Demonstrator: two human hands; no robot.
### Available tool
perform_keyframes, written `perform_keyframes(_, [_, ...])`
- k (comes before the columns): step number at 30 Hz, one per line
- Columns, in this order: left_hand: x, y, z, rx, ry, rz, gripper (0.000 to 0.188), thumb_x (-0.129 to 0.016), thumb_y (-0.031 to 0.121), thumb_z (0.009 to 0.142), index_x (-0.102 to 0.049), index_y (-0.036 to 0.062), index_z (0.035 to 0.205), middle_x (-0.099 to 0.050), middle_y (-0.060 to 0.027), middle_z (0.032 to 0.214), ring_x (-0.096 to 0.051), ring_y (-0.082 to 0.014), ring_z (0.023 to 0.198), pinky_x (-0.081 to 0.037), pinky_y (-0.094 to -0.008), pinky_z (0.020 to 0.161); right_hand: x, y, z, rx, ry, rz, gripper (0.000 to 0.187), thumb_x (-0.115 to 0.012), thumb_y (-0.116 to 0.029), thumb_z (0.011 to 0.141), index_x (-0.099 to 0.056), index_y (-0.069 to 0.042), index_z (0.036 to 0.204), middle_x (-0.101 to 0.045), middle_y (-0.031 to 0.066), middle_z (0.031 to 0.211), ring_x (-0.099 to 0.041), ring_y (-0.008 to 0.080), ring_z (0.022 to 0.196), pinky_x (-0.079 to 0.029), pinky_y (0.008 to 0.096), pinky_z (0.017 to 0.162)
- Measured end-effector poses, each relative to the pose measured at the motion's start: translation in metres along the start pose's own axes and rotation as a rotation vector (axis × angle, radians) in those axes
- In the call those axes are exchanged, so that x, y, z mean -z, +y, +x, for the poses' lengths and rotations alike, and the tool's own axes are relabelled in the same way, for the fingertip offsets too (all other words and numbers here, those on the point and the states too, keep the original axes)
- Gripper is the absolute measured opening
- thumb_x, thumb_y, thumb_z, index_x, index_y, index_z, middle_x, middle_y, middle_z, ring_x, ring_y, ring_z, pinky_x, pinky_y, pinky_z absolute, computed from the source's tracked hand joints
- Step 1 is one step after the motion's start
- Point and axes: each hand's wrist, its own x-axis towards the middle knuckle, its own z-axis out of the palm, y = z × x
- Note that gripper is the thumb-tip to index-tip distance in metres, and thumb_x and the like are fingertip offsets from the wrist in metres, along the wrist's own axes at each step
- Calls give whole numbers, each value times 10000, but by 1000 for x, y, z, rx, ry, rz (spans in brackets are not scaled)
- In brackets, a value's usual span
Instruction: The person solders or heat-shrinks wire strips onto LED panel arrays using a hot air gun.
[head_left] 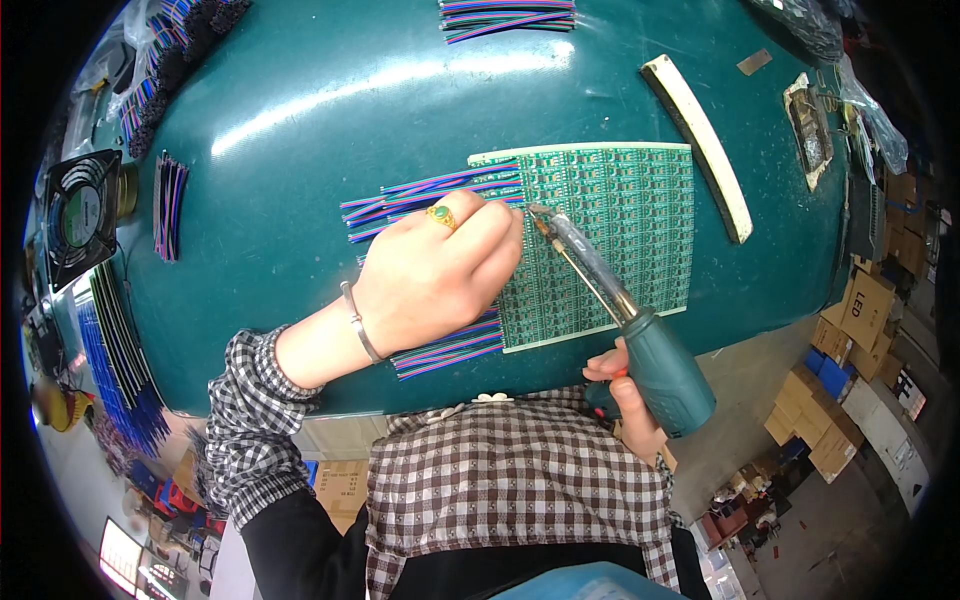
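A: What surface are the hands over?
B: A smooth, glossy green table (270, 220), with a long streak of light shining beyond the left hand (440, 262). Well to that hand's left stands a black fan (78, 215); out past the right hand (632, 405), brown cardboard boxes (866, 312) are piled.

A: And the grip?
B: The right hand is wrapped round the soldering gun (672, 375), whose rounded handle is green. Its metal shaft slants away from that grip to a tip just beside the left hand. The left hand curls over the wires (450, 350); its fingertips are hidden, so I can't tell whether they pinch together.

A: Where's the circuit board (610, 235)?
B: Flat, just right of the left hand and under the shaft: a green sheet covered in rows of tiny repeated parts. Thin coloured wires run out from its left edge, some beneath the left hand.

A: Anything else?
B: A long pale bar (700, 145) beyond the gun, and a checked cloth apron (520, 480) nearer the body than either hand.
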Motion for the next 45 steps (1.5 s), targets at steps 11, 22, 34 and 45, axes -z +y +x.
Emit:
perform_keyframes(11, [0, 0, 0, 8, -26, -8, 353, -626, 72, 700, -667, -13, 1040, -596, -59, 949, -622, -176, 811, -526, -277, 626, -2, -2, -2, -47, 82, 141, 244, -689, -22, 867, -615, 25, 1094, -659, 143, 1053, -661, 227, 985, -565, 368, 874])
perform_keyframes(22, [2, -2, 2, 5, -29, -9, 351, -633, 78, 683, -672, 8, 1026, -591, -45, 933, -605, -163, 769, -505, -269, 590, 6, -2, -3, -83, -33, -21, 457, -606, -181, 943, -458, 72, 1294, -603, 125, 1028, -629, 252, 967, -582, 431, 833])
perform_keyframes(34, [0, -2, 1, 2, -4, 12, 366, -633, 75, 684, -668, 1, 1041, -591, -49, 943, -606, -160, 772, -506, -263, 594, 3, 1, -4, -27, -20, -48, 461, -601, -150, 943, -438, 114, 1283, -606, 135, 964, -632, 248, 917, -578, 425, 822])
perform_keyframes(45, [0, -1, 2, 3, -21, 8, 348, -638, 75, 691, -668, 0, 1029, -591, -49, 940, -610, -160, 777, -502, -261, 580, -1, 1, -3, -24, 14, -60, 461, -596, -136, 935, -436, 126, 1279, -609, 136, 940, -635, 244, 883, -576, 414, 811])
